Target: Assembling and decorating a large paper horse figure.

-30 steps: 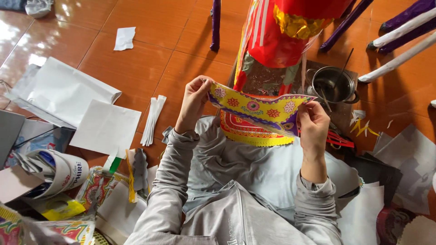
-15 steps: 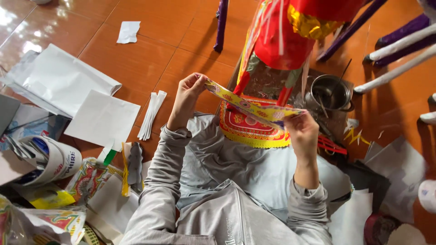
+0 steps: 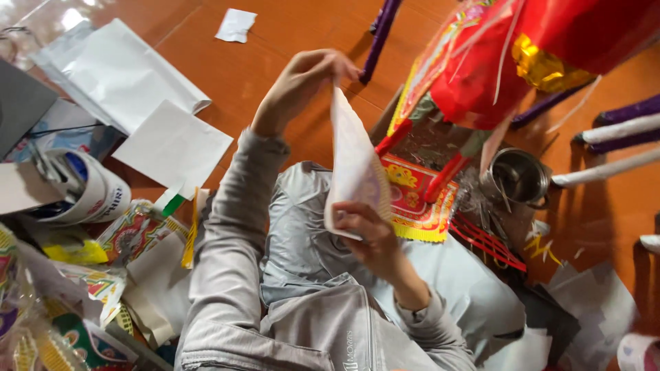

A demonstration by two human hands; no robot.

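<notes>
My left hand (image 3: 302, 84) pinches the upper end of a printed paper strip (image 3: 354, 165), raised over the orange floor. My right hand (image 3: 368, 237) grips the strip's lower end, close to my chest. The strip stands almost upright between the two hands, with its pale back side turned toward me and a yellow patterned edge showing on the right. Just beyond it a red and yellow paper figure (image 3: 495, 69) stands on red legs over a red and yellow patterned sheet (image 3: 416, 209). I wear grey sleeves and grey trousers.
White paper sheets (image 3: 130, 82) lie on the floor at the left, beside a tape roll (image 3: 86, 189) and a heap of colourful printed paper (image 3: 75, 288). A metal pot (image 3: 519, 175) sits right of the figure. Purple and white sticks (image 3: 619, 130) lie at far right.
The strip was held level in front of the figure; now it is turned nearly upright. My left hand rose and my right hand dropped toward my body. The view swung to the right.
</notes>
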